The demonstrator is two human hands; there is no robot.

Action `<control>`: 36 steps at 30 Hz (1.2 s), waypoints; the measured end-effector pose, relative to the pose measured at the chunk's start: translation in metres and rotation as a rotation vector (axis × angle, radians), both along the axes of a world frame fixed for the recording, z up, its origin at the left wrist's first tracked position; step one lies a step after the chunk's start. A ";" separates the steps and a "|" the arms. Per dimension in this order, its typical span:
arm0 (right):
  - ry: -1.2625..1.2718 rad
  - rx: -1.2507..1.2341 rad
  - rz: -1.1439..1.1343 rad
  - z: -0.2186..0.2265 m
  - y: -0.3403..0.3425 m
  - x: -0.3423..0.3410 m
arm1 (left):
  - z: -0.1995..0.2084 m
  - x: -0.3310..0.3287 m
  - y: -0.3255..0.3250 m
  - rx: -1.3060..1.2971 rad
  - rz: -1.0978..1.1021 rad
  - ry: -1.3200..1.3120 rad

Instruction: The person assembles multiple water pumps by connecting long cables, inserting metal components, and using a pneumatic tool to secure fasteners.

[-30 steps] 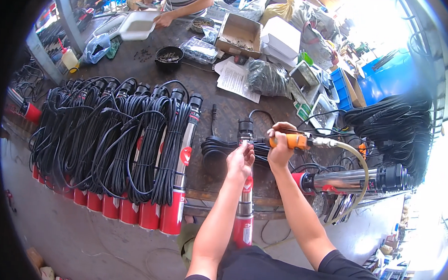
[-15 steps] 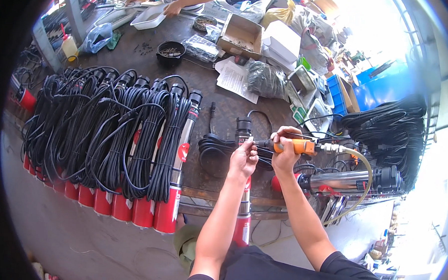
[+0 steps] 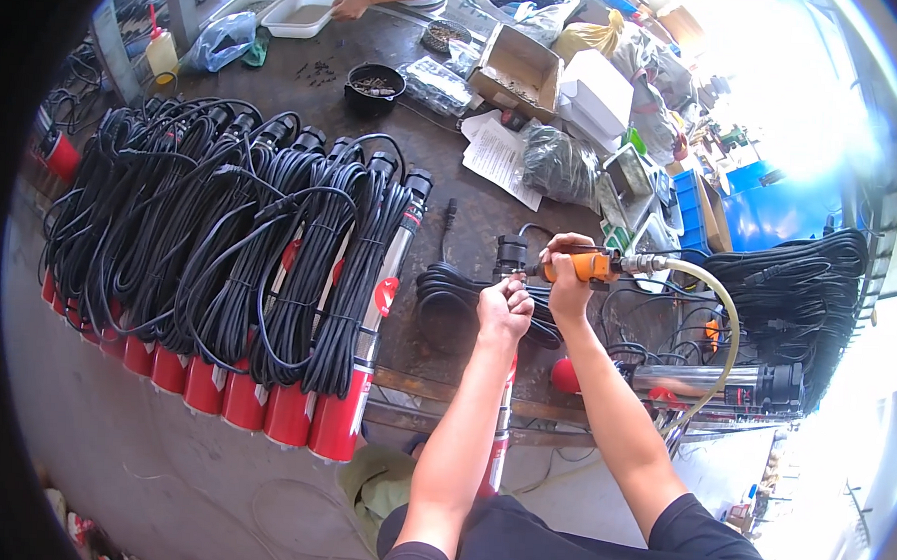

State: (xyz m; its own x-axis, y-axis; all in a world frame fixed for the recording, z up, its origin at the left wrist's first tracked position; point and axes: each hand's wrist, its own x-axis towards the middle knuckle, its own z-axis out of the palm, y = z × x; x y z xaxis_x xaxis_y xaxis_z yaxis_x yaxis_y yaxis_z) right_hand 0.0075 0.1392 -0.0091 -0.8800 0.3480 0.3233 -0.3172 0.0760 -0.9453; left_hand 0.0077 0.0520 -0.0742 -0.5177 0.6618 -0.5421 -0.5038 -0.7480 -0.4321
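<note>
Orange-bodied power tool (image 3: pixel 581 267) wrapped in the closed fingers of the right hand (image 3: pixel 568 287), long axis running left to right, dark tip pointing left at the neck of a slim steel-and-red cylinder (image 3: pixel 504 418). Cylinder lying with long axis near to far on the dark surface (image 3: pixel 448 180), black cap (image 3: pixel 511 255) at the far end, red end reaching past the near edge toward the dark shirt. Of the hands, left hand (image 3: pixel 505 308) curled almost closed, fingers bunched at the neck just nearer than the cap; cannot tell what, if anything, is pinched there, nor whether the tip makes contact. Much of the cylinder's middle hidden by that hand and forearm. Just beside, under and past the left hand, coiled black cable (image 3: pixel 453 285). Pale hose (image 3: pixel 727 322) curving from the tool's right end toward the near side, crossing in front of another cylinder (image 3: pixel 699 383), this one lying left to right, red end left. Well to the left, a row of similar cylinders (image 3: pixel 342 416) under bundled black cables (image 3: pixel 210 240). Farther off, papers (image 3: pixel 502 160), cardboard box (image 3: pixel 511 99), black bowl (image 3: pixel 356 100) and, at far left, a co-worker's hand (image 3: pixel 350 5) beside a white tray (image 3: pixel 269 24).
</note>
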 end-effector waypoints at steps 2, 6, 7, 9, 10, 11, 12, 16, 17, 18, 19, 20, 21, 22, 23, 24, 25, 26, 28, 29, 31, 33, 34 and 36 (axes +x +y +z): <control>0.035 0.003 -0.016 0.001 -0.002 -0.004 | 0.001 0.001 0.000 -0.044 -0.027 0.053; -0.004 0.105 0.058 0.007 -0.011 -0.009 | -0.004 0.019 -0.006 -0.310 -0.081 0.291; -0.012 0.161 0.081 0.005 -0.008 -0.010 | -0.009 0.036 -0.007 -0.507 -0.072 0.456; -0.019 0.209 0.118 0.006 -0.007 -0.008 | -0.016 0.072 -0.003 -1.345 -0.021 0.757; -0.022 0.199 0.119 0.005 -0.004 -0.006 | -0.007 0.094 -0.011 -1.491 -0.073 0.819; -0.025 0.188 0.126 0.004 -0.003 -0.005 | 0.005 0.116 -0.025 -1.640 -0.122 0.878; -0.019 0.180 0.126 0.003 -0.005 -0.005 | 0.004 0.135 -0.035 -1.831 -0.118 1.004; 0.007 0.109 0.161 0.000 0.000 -0.007 | -0.005 0.198 -0.051 -1.992 -0.509 1.224; 0.008 0.106 0.157 0.000 -0.001 -0.009 | -0.013 0.204 -0.047 -1.923 -0.631 1.230; 0.009 0.103 0.150 0.000 -0.002 -0.010 | -0.015 0.205 -0.045 -1.925 -0.629 1.238; 0.010 0.100 0.143 -0.001 -0.002 -0.011 | -0.016 0.205 -0.043 -1.927 -0.628 1.246; 0.018 0.089 0.120 -0.002 -0.004 -0.011 | -0.018 0.207 -0.042 -1.929 -0.628 1.254; 0.026 0.091 0.114 -0.002 -0.004 -0.012 | -0.017 0.207 -0.041 -1.945 -0.635 1.268; 0.033 0.092 0.108 -0.004 -0.003 -0.013 | -0.016 0.207 -0.041 -1.961 -0.644 1.282; 0.040 0.094 0.101 -0.006 -0.003 -0.014 | -0.016 0.208 -0.041 -1.976 -0.653 1.295; 0.025 0.071 0.099 -0.007 -0.001 -0.015 | -0.016 0.207 -0.041 -1.974 -0.648 1.298; 0.033 0.067 0.089 -0.008 0.000 -0.015 | -0.016 0.207 -0.041 -1.971 -0.643 1.300; 0.040 0.062 0.078 -0.011 0.000 -0.015 | -0.015 0.206 -0.042 -1.968 -0.640 1.304; 0.067 0.052 0.043 -0.008 -0.012 -0.017 | -0.017 0.204 -0.043 -1.967 -0.669 1.267; 0.055 0.100 0.028 -0.006 -0.016 -0.018 | -0.018 0.203 -0.043 -1.966 -0.684 1.250; 0.035 0.199 -0.033 -0.008 -0.010 -0.015 | -0.007 0.200 -0.046 -2.018 -0.761 1.272; 0.032 0.263 -0.070 -0.012 -0.006 -0.019 | 0.001 0.197 -0.049 -2.057 -0.809 1.281; 0.084 0.234 -0.090 -0.002 -0.015 -0.018 | 0.002 0.196 -0.049 -2.060 -0.823 1.274; 0.167 0.216 -0.133 0.004 -0.020 -0.008 | -0.003 0.198 -0.046 -2.053 -0.820 1.283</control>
State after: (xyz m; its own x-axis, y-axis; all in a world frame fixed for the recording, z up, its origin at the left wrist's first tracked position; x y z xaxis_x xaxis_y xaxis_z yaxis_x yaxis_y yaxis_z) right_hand -0.0007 0.1189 -0.0047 -0.7597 0.3641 0.5388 -0.4407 0.3211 -0.8383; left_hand 0.2057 0.0063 -0.0774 -0.9594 0.1476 -0.2403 -0.0798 0.6753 0.7332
